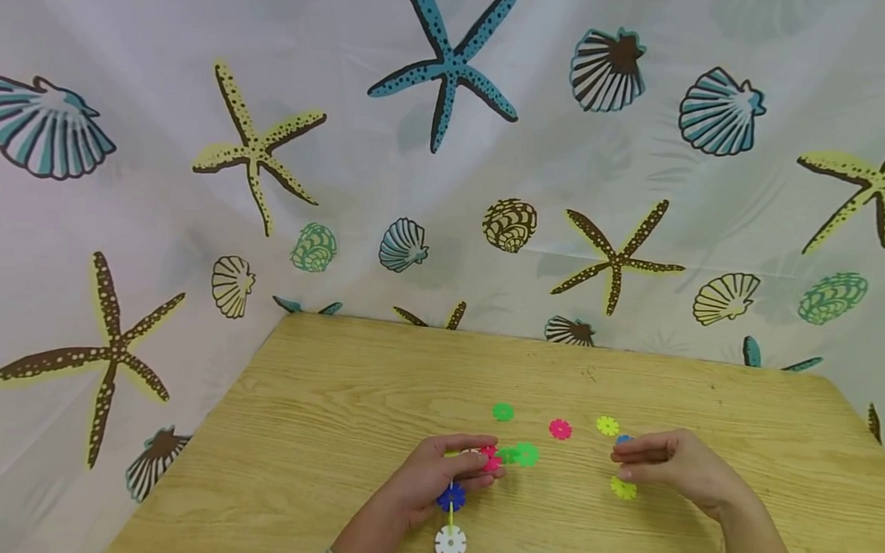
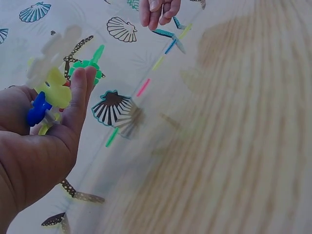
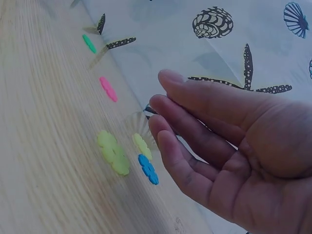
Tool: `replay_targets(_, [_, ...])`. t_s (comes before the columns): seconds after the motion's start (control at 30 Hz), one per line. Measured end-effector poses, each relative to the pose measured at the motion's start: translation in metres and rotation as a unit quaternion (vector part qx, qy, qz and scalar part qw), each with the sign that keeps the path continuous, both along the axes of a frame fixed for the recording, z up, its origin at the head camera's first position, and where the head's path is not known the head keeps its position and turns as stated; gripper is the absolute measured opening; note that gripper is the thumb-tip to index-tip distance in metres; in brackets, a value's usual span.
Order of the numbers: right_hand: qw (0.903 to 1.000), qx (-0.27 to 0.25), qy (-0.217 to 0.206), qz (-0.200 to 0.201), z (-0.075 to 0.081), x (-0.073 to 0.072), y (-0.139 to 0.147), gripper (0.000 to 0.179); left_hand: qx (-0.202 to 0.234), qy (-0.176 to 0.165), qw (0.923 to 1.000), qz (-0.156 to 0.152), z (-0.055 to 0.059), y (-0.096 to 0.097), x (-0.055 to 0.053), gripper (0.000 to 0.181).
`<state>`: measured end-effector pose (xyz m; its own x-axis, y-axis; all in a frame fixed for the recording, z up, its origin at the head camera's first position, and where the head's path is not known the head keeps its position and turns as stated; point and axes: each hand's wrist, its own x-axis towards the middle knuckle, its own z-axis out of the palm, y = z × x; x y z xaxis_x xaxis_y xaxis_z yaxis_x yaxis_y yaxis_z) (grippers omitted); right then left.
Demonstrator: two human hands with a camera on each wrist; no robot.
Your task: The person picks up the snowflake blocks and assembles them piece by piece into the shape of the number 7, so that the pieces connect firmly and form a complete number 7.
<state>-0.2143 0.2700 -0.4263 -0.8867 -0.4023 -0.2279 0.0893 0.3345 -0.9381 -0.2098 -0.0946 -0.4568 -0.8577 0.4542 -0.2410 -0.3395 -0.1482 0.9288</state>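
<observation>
My left hand (image 1: 420,473) holds a cluster of notched plastic interlocking discs joined edge to edge. From the cluster a blue disc (image 1: 451,497) and a white disc (image 1: 450,543) hang toward me, while a green disc (image 1: 527,455) sticks out to the right past the fingertips. A pink disc (image 1: 490,458) shows between the fingers, which hide part of the cluster. My right hand (image 3: 234,141) hovers over the table with loosely bent fingers and nothing in them. Close to it lie a larger-looking yellow disc (image 3: 113,152), a second yellow disc (image 3: 142,146) and a light blue disc (image 3: 148,169).
Loose on the wooden table (image 1: 377,373) beyond the hands are a pink disc (image 1: 560,429) and a green disc (image 1: 504,412). A white curtain (image 1: 330,137) printed with starfish and shells hangs along the table's back and sides.
</observation>
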Motion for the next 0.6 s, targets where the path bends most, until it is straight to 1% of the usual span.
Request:
replay_targets(0.2, [0.9997, -0.020, -0.005, 0.017, -0.004, -0.001, 0.004, 0.050, 0.001, -0.003, 1.0000, 0.008, 0.000, 0.001, 0.000, 0.045])
replay_targets(0.27, [0.9996, -0.019, -0.002, 0.022, -0.005, -0.001, 0.005, 0.050, 0.003, -0.005, 0.9999, 0.009, 0.001, 0.001, 0.000, 0.045])
replay_targets(0.47, [0.9998, -0.009, -0.001, 0.019, -0.010, -0.002, 0.008, 0.050, 0.008, -0.005, 0.9999, 0.007, 0.001, 0.000, 0.001, 0.043])
replay_targets(0.6, [0.9996, -0.007, 0.001, 0.026, -0.014, -0.004, 0.009, 0.050, 0.011, -0.009, 0.9999, 0.007, 0.001, 0.000, 0.002, 0.043])
